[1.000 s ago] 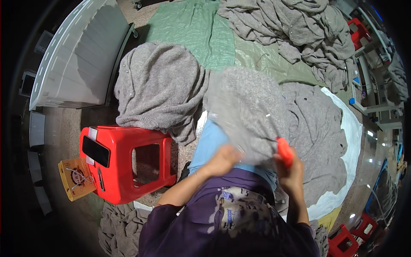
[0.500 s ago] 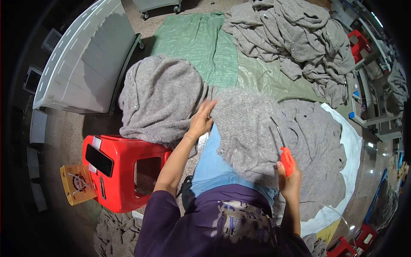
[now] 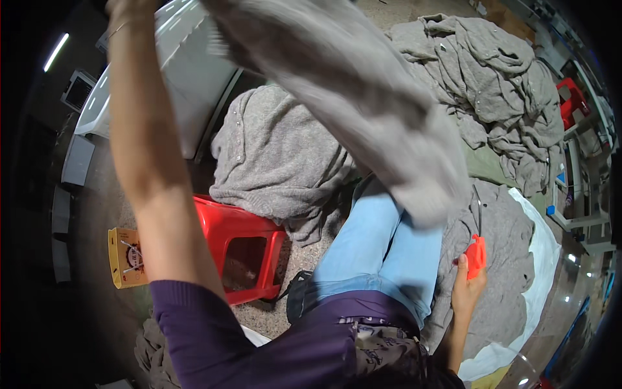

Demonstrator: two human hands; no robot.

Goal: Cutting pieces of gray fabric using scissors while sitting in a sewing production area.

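A grey knit garment (image 3: 363,104), smeared by motion, hangs in the air over my lap and stretches up past the top edge. My left hand (image 3: 131,6) is raised at the top left and mostly cut off, so its fingers and any grip on the garment are hidden. Low on the right, my right hand (image 3: 468,288) is closed around a tool with an orange-red handle (image 3: 476,256) and a thin metal shaft bent at its tip. Beneath that hand lies a spread of grey knitwear (image 3: 502,285).
A heap of grey buttoned knitwear (image 3: 278,155) rests on a red stool (image 3: 243,217). Beyond it stands a white bin (image 3: 188,78). Another large pile of knitwear (image 3: 486,84) lies at the far right. A yellow box (image 3: 124,259) is at the left.
The knit garment has risen from my lap toward the upper left, uncovering my jeans. My left arm has swung up and forward. My right hand still holds the tool.
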